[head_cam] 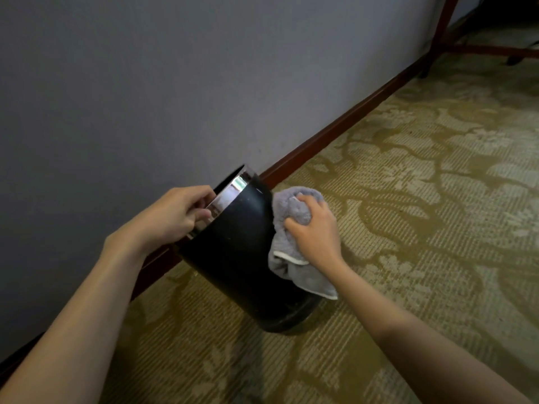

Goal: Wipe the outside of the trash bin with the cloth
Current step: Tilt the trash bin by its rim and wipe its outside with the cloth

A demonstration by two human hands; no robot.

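A black trash bin [239,258] with a shiny metal rim band stands on the carpet, tilted toward the wall. My left hand [178,212] grips its rim at the upper left, fingers curled over the edge. My right hand [313,228] holds a bunched grey cloth [291,246] and presses it against the bin's right outer side. A loose end of the cloth hangs down along the bin wall. The bin's inside is hidden from this angle.
A grey wall [145,97] with a dark red baseboard [335,132] runs diagonally behind the bin. Patterned olive carpet [423,214] covers the floor to the right. Dark red furniture legs [443,30] stand at the top right.
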